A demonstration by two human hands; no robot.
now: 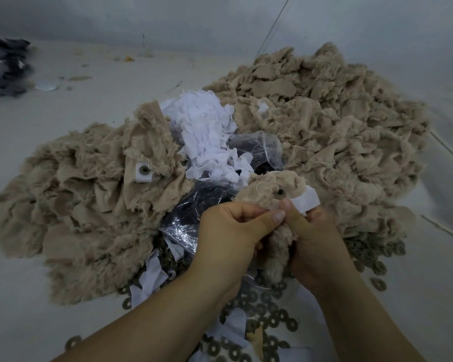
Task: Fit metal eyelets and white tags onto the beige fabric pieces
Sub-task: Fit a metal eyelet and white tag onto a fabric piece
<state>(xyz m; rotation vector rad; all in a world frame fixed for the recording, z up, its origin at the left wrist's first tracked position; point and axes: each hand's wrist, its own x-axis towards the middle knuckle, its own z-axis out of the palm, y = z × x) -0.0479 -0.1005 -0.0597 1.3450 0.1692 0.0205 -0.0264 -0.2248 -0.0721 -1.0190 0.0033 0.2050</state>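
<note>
Both hands hold one beige fabric piece [273, 186] in front of me. A dark metal eyelet [280, 192] sits in that piece. My left hand [230, 231] pinches the fabric's lower edge with thumb and fingers. My right hand [311, 236] grips the fabric from the right, its thumb up near the eyelet, and a white tag [307, 201] lies over its fingers. A pile of white tags [207, 134] lies just behind the hands. On the left pile, one beige piece carries a fitted white tag with an eyelet [144, 172].
Large heaps of beige fabric lie at the left [76, 205] and right [324, 121]. Clear plastic bags of dark parts [191, 218] sit between them. Several round washers [267, 317] are scattered under my forearms. Dark cloth [5, 66] lies far left.
</note>
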